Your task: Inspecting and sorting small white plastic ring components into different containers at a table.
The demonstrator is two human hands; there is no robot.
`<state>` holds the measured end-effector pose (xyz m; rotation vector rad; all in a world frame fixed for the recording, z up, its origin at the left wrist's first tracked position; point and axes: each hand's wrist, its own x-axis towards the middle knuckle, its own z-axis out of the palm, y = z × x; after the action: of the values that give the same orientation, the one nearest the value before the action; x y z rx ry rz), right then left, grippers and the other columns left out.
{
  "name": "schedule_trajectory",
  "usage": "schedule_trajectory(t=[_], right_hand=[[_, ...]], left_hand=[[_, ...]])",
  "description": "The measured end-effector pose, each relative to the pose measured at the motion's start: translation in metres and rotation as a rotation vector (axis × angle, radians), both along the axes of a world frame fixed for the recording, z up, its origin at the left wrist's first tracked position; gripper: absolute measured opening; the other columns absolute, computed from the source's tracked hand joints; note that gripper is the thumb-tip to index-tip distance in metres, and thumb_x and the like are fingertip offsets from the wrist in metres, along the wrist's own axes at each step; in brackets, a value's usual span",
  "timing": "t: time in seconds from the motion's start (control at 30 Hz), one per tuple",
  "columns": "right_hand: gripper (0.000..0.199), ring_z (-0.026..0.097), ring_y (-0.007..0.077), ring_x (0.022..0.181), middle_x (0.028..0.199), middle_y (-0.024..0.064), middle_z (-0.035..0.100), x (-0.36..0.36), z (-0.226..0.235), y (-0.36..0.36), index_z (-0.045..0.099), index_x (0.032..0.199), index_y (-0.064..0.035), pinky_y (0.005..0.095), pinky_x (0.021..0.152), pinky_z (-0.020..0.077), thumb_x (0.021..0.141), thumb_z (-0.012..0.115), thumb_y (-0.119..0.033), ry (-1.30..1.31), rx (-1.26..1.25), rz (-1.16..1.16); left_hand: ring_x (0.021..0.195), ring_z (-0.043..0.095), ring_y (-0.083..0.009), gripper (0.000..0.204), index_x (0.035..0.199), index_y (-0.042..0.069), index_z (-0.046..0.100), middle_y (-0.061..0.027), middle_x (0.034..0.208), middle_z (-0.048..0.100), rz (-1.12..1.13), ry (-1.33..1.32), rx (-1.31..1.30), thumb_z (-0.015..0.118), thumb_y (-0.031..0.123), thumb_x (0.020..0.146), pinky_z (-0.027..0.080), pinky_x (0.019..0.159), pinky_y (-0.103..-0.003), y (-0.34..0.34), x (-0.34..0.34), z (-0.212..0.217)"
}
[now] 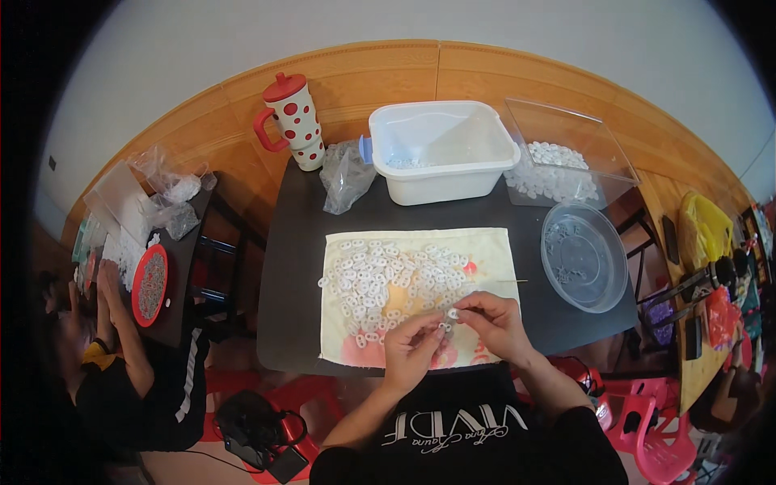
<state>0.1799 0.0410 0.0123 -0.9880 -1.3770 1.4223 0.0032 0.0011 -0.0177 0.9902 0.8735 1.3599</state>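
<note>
My left hand (412, 349) and my right hand (495, 325) meet over the near edge of a cream patterned towel (491, 259). Between the right thumb and fingers is a small white plastic piece (453, 314). The left fingers pinch close beside it, at another small whitish piece (444, 326) whose details are too small to make out. Many loose white oval pieces with two holes (373, 279) lie spread over the towel, left of and beyond my hands. A thin gold-coloured stick (512, 280) lies across the towel's right edge.
Behind the towel stand a white tub (444, 187), a crumpled clear bag (346, 179) and a spotted tumbler (295, 121). To the right are a round clear tray (584, 259) and a clear box of white pieces (558, 170). A co-worker (113, 356) sits left, near a red tray (150, 287).
</note>
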Motion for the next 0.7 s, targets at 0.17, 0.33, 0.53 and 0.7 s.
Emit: schedule_trajectory(t=[0.17,0.33,0.53,0.7], right_hand=[[0.013,0.06,0.008,0.09,0.095,0.004,0.067,-0.004,-0.004,0.0,0.068,0.103,0.0034,0.0219,0.081,0.0487,0.091,0.062,0.007,-0.035,0.053,0.013],[0.013,0.06,0.0081,0.087,0.094,0.004,0.066,-0.003,0.0,0.001,0.068,0.102,0.0035,0.0218,0.076,0.0481,0.09,0.063,0.007,-0.138,0.148,0.025],[0.013,0.059,0.0091,0.082,0.09,0.0057,0.067,-0.005,0.001,0.002,0.068,0.1,0.0032,0.0223,0.071,0.0467,0.088,0.065,0.008,-0.187,0.242,0.017],[0.013,0.06,0.0098,0.08,0.087,0.0074,0.067,-0.007,0.007,0.001,0.068,0.099,0.0033,0.0227,0.07,0.0465,0.088,0.065,0.007,-0.204,0.242,0.066]], left_hand=[[0.07,0.061,-0.0091,0.03,0.121,-0.002,0.062,-0.0073,0.088,0.067,-0.013,-0.023,0.03,0.059,-0.008,0.092,0.049,0.06,-0.022,-0.001,-0.001,-0.007],[0.069,0.059,-0.008,0.031,0.122,-0.001,0.061,-0.0063,0.087,0.065,-0.01,-0.003,0.031,0.057,-0.009,0.092,0.048,0.059,-0.021,-0.001,-0.001,-0.003],[0.07,0.059,-0.0085,0.031,0.122,-0.002,0.061,-0.0066,0.087,0.065,-0.009,-0.003,0.021,0.056,-0.009,0.093,0.048,0.059,-0.021,-0.001,-0.002,-0.003],[0.07,0.06,-0.0083,0.031,0.123,-0.002,0.061,-0.0065,0.087,0.066,-0.01,-0.066,0.057,0.058,-0.008,0.093,0.048,0.059,-0.021,-0.001,-0.001,-0.005]])
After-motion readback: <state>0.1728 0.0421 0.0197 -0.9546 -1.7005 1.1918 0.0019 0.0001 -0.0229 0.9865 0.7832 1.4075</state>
